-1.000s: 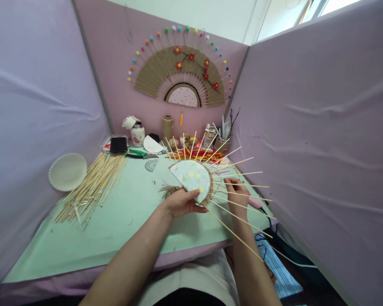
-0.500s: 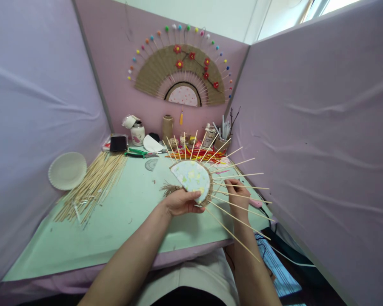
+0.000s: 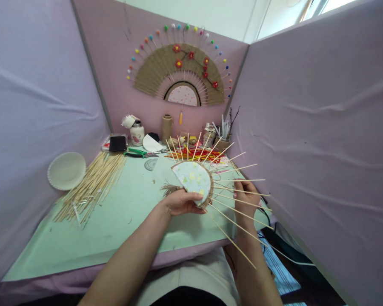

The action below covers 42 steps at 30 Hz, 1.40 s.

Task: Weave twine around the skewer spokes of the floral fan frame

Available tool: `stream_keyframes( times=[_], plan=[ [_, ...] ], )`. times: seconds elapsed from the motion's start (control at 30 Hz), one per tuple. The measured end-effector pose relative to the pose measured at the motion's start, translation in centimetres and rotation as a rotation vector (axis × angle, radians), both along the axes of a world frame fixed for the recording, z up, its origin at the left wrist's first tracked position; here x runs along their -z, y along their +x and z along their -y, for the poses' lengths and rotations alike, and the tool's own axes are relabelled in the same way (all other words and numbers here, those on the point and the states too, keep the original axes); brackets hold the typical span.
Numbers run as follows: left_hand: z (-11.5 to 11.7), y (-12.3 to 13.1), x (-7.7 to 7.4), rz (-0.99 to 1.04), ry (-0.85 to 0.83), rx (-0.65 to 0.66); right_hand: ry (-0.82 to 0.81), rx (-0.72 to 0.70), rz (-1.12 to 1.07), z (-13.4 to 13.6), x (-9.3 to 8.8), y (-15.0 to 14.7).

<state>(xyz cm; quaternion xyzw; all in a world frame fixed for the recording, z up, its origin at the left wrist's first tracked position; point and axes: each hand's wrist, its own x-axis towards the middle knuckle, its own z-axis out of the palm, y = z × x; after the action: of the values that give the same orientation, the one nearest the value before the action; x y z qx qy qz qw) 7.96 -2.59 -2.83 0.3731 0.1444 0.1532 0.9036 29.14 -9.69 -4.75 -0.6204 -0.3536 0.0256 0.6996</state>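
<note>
My left hand (image 3: 181, 201) is closed on the lower edge of a half-round fan frame (image 3: 193, 177), a pale floral half-disc rimmed with brown twine and held above the green table top (image 3: 121, 221). Several thin wooden skewers (image 3: 239, 169) stick out of its rim like rays. A loose tuft of twine (image 3: 168, 189) trails at the frame's left. My right hand (image 3: 246, 196) sits among the skewers to the right of the disc, fingers curled and pinched, seemingly on twine I cannot make out.
A heap of spare skewers (image 3: 92, 185) and a white paper plate (image 3: 67, 170) lie at the left. Green pliers (image 3: 137, 153), a phone (image 3: 118, 143), jars and red sticks (image 3: 194, 154) crowd the back edge. A finished fan (image 3: 178, 72) hangs on the pink wall.
The fan frame has tilted slightly, its skewers swinging a bit clockwise. My right hand moved a little right and down among the skewers. My left hand kept its grip.
</note>
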Motion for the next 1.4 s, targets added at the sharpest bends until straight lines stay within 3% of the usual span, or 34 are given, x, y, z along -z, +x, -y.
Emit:
stream_keyframes(
  times=[0.3,0.43,0.57,0.7,0.8,0.93,1.07,1.2,1.4],
  plan=[
    [-0.4,-0.2,0.0,-0.022,0.032,-0.046,0.003,-0.002,-0.048,0.2,-0.3,-0.1],
    [-1.5,-1.1,-0.8,-0.055,0.029,-0.248,-0.015,-0.132,-0.172,0.7,-0.3,0.9],
    [-2.8,-2.4,-1.6,-0.093,0.044,-0.448,0.045,-0.355,-0.358,1.5,-0.8,2.0],
    [-3.5,-3.0,-2.0,-0.111,0.039,-0.538,0.142,-0.513,-0.428,2.5,-1.8,1.9],
    [-3.6,-3.1,-2.1,-0.121,0.022,-0.572,0.198,-0.556,-0.416,2.8,-2.7,1.3],
    [-3.5,-3.1,-2.1,-0.135,0.010,-0.542,0.273,-0.498,-0.429,2.3,-2.9,1.1],
    [-3.0,-3.0,-2.2,-0.145,-0.031,-0.475,0.150,-0.333,-0.425,0.9,-1.5,1.4],
    [-2.2,-2.7,-2.4,-0.148,-0.067,-0.388,-0.006,-0.208,-0.197,0.0,-0.3,1.4],
    [-0.7,-1.7,-1.8,-0.100,-0.108,-0.178,-0.105,-0.056,0.004,-0.6,-1.3,0.2]
  ],
)
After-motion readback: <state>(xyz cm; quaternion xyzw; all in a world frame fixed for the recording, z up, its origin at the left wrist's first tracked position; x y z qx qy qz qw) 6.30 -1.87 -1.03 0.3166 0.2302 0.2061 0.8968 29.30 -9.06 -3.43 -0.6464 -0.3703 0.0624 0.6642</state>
